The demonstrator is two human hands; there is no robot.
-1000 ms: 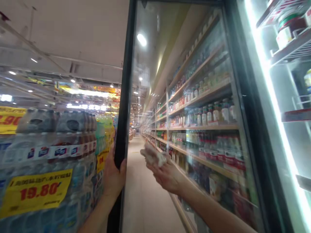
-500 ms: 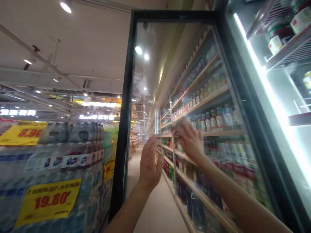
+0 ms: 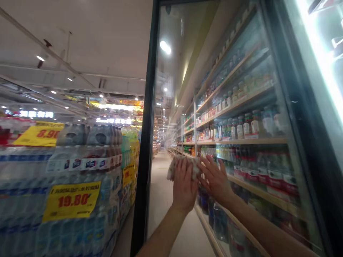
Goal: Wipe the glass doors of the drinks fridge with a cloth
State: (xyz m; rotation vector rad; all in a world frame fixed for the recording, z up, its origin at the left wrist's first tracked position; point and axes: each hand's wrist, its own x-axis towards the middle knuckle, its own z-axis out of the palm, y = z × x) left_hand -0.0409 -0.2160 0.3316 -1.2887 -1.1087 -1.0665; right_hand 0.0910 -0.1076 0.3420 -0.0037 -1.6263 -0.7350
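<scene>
A crumpled, pale, mottled cloth [image 3: 173,169] lies against the glass door [image 3: 174,82]. My left hand [image 3: 185,187] is on the cloth, its fingers bent over it and pressing it toward the glass. Just to the right, my right hand [image 3: 216,180] has its fingers spread, their tips at the cloth's right edge. Whether those fingertips touch the cloth or only the glass, I cannot tell. The door has a dark frame [image 3: 144,142], and shelves of bottles show in its pane, seen through it or mirrored.
Wrapped packs of bottled drinks [image 3: 80,205] are stacked at the left, with yellow price signs [image 3: 71,200] on them. A bright light strip [image 3: 317,46] runs down the cooler at the right. Pale floor [image 3: 160,185] shows through the glass.
The view has shifted, and the door looks larger. Earlier the hands were apart, the right one higher with the blurred cloth. Now they are close together lower down, the left on the cloth.
</scene>
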